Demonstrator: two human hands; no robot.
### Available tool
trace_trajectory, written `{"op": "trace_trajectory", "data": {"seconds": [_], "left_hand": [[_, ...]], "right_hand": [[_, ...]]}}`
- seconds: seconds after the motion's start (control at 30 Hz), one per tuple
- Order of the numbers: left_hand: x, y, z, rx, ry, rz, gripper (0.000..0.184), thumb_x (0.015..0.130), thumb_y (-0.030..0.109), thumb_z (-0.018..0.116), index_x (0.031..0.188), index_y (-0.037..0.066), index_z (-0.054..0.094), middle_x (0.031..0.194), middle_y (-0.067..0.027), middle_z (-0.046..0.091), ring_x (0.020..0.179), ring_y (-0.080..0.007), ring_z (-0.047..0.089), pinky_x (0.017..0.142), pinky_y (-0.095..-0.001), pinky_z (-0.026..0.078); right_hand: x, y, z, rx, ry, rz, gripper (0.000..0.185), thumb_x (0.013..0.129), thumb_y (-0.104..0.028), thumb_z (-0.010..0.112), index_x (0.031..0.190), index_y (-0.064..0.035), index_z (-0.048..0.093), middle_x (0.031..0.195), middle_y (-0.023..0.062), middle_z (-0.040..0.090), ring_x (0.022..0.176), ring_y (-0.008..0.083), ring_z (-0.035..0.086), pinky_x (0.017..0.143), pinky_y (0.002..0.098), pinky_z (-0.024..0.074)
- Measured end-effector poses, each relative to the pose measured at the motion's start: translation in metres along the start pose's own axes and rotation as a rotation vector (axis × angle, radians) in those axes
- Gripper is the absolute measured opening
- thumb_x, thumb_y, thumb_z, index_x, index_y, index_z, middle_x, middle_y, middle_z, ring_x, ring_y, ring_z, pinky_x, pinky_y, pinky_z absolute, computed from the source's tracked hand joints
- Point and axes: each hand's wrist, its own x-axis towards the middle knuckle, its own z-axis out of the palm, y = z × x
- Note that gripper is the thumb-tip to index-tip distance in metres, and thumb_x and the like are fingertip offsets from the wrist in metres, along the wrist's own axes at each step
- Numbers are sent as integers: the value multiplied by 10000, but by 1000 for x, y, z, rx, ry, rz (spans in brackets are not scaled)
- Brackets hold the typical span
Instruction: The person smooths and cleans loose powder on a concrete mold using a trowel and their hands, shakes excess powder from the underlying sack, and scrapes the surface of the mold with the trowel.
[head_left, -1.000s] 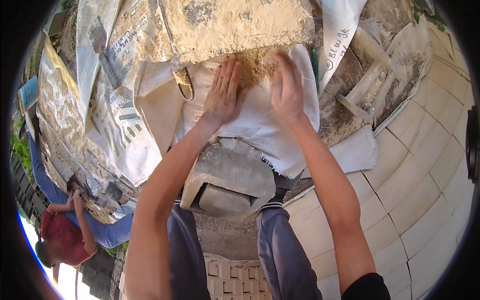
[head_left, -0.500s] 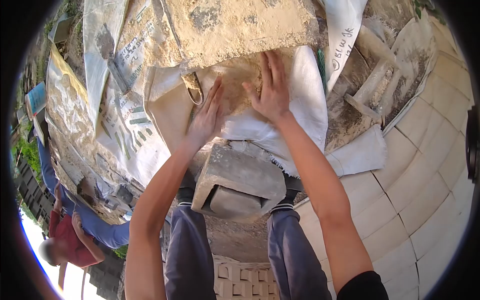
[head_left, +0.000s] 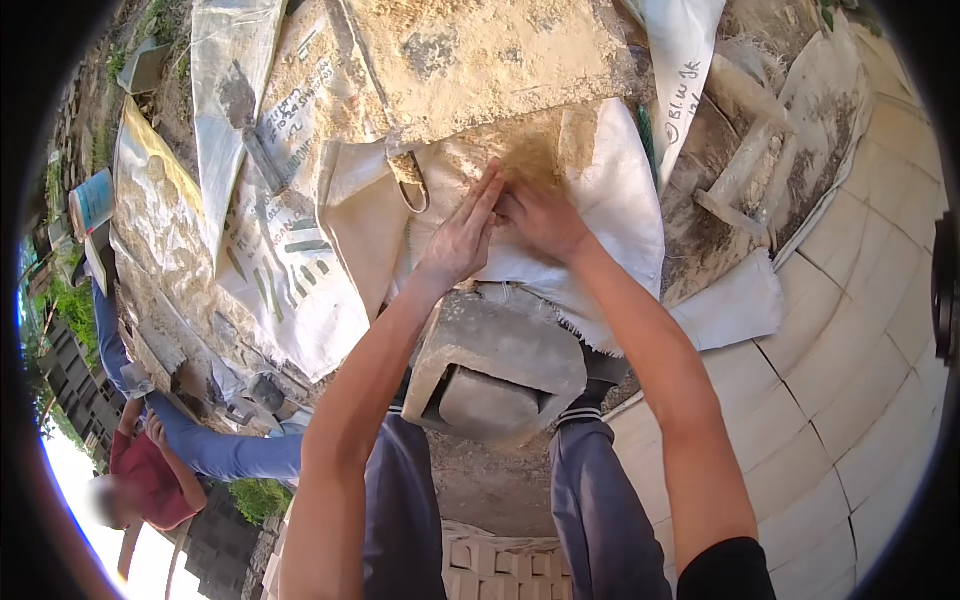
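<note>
My left hand (head_left: pixel 462 235) points up and inward, its fingers stretched out and touching my right hand. My right hand (head_left: pixel 545 218) meets it palm side in; its fingers are partly hidden and smeared. A brown blur of sandy dust (head_left: pixel 535 165) hangs just above the right hand. Both hands are over a white woven sack (head_left: pixel 610 215) dusted with sand. Beyond them lies a flat, sand-coated slab (head_left: pixel 510 75) with a metal loop (head_left: pixel 412 185) at its near left corner. Below the hands, between my legs, sits a grey block (head_left: pixel 500 340) with a recessed opening.
Printed sacks (head_left: pixel 290 240) spread to the left, with a trowel (head_left: pixel 255 145) on them. Rows of pale bricks (head_left: pixel 800 400) cover the ground at right. A wooden piece (head_left: pixel 735 215) lies at the upper right. Another person (head_left: pixel 155 480) sits at the far left.
My hands, apart and flat near the slab's edge before, have come together closer to me. Dust now shows above the right hand. The view has shifted slightly.
</note>
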Motion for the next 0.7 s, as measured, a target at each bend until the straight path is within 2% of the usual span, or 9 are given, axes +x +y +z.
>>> {"op": "trace_trajectory", "data": {"seconds": [0.07,0.13,0.17,0.23,0.37,0.43,0.5,0.6,0.7], "left_hand": [[0,1,-10,7,-11,32,618,857,-41,449,1440,16,251,1510,-156,242,1328,-337,358,1039,-383,414],[-4,9,-26,-94,-366,-64,712,768,-66,501,1437,49,286,1505,-128,272,1329,-326,362,1055,-343,403],[-6,15,-32,-94,-350,-59,712,768,-66,501,1437,49,286,1505,-128,272,1329,-326,362,1055,-343,403],[-6,28,-53,38,-372,215,697,744,-83,479,1412,61,344,1479,-142,327,1318,-307,399,1048,-385,408],[16,48,-101,104,123,360,582,773,-52,492,1341,62,452,1405,-143,444,1307,-286,424,1116,-483,278],[47,35,-129,199,437,187,628,802,-17,512,1406,89,373,1445,-115,393,1347,-258,361,1132,-489,243],[79,12,-159,298,558,-95,508,969,227,380,1438,52,292,1486,-146,308,1380,-280,287,1150,-488,171],[124,-24,-179,348,547,-282,561,1000,350,222,1463,33,218,1529,-144,208,1421,-271,179,1167,-453,94],[164,-32,-185,311,421,-314,604,996,389,133,1473,21,172,1548,-132,143,1440,-267,86,1174,-417,57]], "right_hand": [[-16,-2,-9,-67,29,7,226,808,-126,537,1013,-45,589,960,128,547,941,285,552,811,384,468],[-28,-13,-27,226,231,446,182,857,-137,549,999,-30,586,879,105,555,879,263,566,790,367,456],[-31,-19,-40,216,230,433,182,857,-137,549,999,-30,586,879,105,555,879,263,566,790,367,456],[-22,-31,-66,849,133,1233,158,942,-174,526,967,-24,567,815,42,538,783,181,544,738,305,437],[37,-53,-122,1609,213,1140,240,984,-290,494,951,-55,531,777,-13,491,678,84,452,639,216,384],[87,-60,-141,1614,295,1104,237,981,-286,497,955,-53,532,782,-6,501,677,95,464,649,227,393],[138,-55,-150,1660,448,1003,216,979,-259,489,959,-48,532,803,11,525,687,116,493,662,251,412],[199,-26,-139,1643,598,816,229,980,-205,464,1037,-3,556,943,63,579,839,156,552,739,294,457],[241,-13,-134,1347,752,805,259,984,-205,402,1009,-5,565,863,62,589,723,163,546,670,288,446]]}}
